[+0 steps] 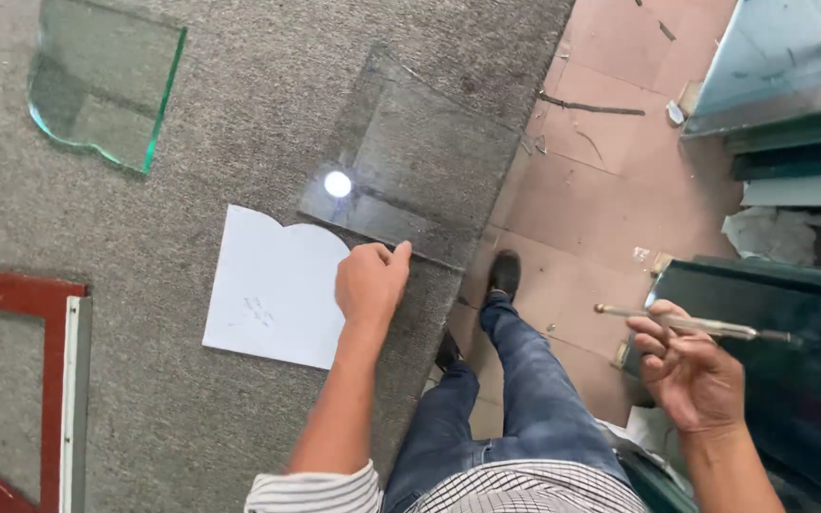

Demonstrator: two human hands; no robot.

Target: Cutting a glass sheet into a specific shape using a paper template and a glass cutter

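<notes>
My left hand (pixel 370 282) rests on the grey carpeted table (pixel 201 408), its fingertips touching the near edge of a clear glass sheet (pixel 420 161). A white paper template (pixel 273 285) with a scalloped top lies just left of that hand, partly tucked under the glass. Off the table to the right, my right hand (pixel 688 366) holds a slim metal glass cutter (pixel 705 326) that points sideways over dark glass panels.
A green-edged cut glass piece (pixel 102 85) lies at the table's far left. A red wooden frame (pixel 11 380) sits at the near left. Stacked dark glass sheets (pixel 791 104) stand on the tiled floor (pixel 601 180) to the right. My legs and shoes (pixel 503 275) are below the table edge.
</notes>
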